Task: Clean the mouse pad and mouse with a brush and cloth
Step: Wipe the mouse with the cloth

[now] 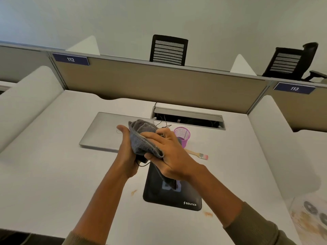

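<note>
Both hands are raised above the desk. My left hand [126, 152] holds a black mouse [140, 159], mostly hidden under a grey cloth [141, 138]; its thin black cable shows below the palm. My right hand [168, 152] presses the cloth over the mouse, with a tail of cloth hanging down. Below lies the black mouse pad [177, 197] with a "sounce" logo. A wooden-handled brush [198, 154] with pink bristles lies on the desk to the right.
A closed silver laptop [104, 131] lies behind my hands. A purple mesh cup [183, 135] stands beside the brush. An open cable tray [189, 118] sits at the back by the beige partition [159, 85]. Orange stains [208, 213] mark the white desk.
</note>
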`<move>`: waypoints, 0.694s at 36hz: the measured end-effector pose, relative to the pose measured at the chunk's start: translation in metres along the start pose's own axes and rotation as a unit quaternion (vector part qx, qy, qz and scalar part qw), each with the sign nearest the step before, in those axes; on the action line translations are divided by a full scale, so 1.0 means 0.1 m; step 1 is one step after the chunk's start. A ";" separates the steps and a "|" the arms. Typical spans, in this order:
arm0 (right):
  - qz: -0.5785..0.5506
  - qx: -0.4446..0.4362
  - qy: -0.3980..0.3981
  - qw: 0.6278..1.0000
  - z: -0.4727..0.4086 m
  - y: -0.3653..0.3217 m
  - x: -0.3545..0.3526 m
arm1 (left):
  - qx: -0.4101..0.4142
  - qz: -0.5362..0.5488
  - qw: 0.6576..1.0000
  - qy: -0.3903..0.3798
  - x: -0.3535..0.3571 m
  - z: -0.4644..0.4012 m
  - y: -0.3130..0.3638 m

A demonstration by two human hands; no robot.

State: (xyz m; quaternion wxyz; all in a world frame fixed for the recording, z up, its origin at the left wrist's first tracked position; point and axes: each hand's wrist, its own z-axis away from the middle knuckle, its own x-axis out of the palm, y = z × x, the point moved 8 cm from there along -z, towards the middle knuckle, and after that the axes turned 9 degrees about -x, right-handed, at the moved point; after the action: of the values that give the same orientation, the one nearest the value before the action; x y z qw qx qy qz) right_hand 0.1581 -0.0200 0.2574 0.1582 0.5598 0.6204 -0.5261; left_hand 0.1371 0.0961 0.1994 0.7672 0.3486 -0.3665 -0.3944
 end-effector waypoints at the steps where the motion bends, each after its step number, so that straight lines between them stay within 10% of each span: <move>1: 0.002 0.007 0.002 1.000 -0.01 0.03 -0.03 | -0.005 -0.003 1.000 0.004 0.01 0.01 -0.01; 25: -0.050 0.185 0.138 0.972 0.18 0.40 -0.10 | -0.004 -0.003 0.996 0.084 -0.07 0.20 0.04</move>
State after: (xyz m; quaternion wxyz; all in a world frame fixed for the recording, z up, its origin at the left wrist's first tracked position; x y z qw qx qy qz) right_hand 0.1888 -0.0475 0.2394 -0.0618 0.6150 0.5556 -0.5561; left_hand 0.1183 0.0990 0.2101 0.7952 0.3783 -0.2982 -0.3682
